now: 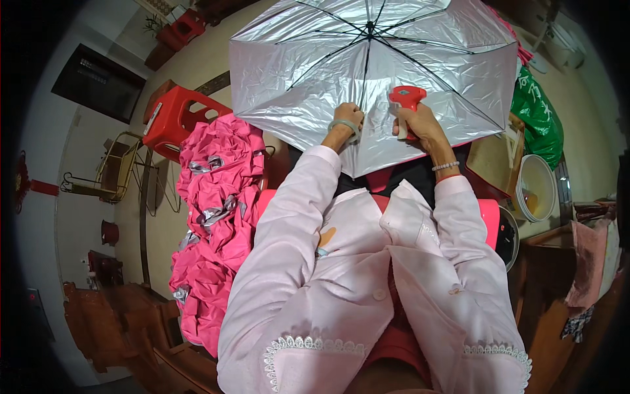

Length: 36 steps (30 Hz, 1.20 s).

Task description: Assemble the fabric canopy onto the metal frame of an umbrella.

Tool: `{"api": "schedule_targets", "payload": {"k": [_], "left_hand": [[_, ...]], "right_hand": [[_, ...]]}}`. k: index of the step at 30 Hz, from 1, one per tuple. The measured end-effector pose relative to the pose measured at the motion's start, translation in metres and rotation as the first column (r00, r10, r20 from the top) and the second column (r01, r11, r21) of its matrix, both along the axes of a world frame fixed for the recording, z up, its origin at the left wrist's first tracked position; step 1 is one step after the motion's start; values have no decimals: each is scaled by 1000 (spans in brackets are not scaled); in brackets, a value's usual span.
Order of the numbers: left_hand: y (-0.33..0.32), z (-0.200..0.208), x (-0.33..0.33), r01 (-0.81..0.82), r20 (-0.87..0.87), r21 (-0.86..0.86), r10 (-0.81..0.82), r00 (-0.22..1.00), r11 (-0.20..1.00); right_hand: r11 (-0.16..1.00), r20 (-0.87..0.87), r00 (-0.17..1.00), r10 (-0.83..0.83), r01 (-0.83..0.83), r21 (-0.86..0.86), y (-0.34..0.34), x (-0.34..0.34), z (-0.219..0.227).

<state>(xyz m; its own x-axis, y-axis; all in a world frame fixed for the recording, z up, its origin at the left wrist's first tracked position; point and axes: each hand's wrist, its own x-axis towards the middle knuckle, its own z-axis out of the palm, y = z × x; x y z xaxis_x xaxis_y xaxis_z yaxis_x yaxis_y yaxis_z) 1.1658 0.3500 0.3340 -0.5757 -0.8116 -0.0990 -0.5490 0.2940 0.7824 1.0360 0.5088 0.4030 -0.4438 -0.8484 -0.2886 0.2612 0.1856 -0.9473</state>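
An umbrella lies spread before me, its silver inner side [420, 59] facing me and its black ribs running out from a central hub [369, 27]. My left hand [350, 118] is closed at the near part of the canopy, by a rib that points toward me. Its fingers pinch there, but exactly what lies between them is hidden. In my right hand [423, 125] is a red hand-held tool [408, 97] with a rounded head and a paler part at the grip. The tool stands over the silver cloth, to the right of my left hand; I cannot tell whether it touches the cloth.
Bunched pink and silver cloth [220, 177] is piled on my left, by a red plastic stool [172, 118]. At right are a green bag [539, 111], a white bucket [535, 189] and a wooden box [492, 157]. A metal rack [111, 174] stands far left.
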Motion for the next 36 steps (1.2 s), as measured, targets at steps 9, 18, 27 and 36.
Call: {"api": "schedule_targets", "payload": {"k": [9, 18, 27, 36], "left_hand": [[13, -16, 5, -129, 55, -59, 132, 990, 990], [25, -25, 4, -185, -74, 58, 189, 979, 981], [28, -17, 10, -155, -53, 22, 156, 986, 988], [31, -13, 12, -151, -40, 137, 157, 987, 979]], "right_hand": [[993, 114, 986, -118, 119, 0, 9, -3, -15], [989, 119, 982, 146, -147, -4, 5, 9, -26], [984, 239, 955, 176, -169, -51, 0, 7, -35], [993, 195, 974, 112, -115, 2, -10, 40, -38]]}}
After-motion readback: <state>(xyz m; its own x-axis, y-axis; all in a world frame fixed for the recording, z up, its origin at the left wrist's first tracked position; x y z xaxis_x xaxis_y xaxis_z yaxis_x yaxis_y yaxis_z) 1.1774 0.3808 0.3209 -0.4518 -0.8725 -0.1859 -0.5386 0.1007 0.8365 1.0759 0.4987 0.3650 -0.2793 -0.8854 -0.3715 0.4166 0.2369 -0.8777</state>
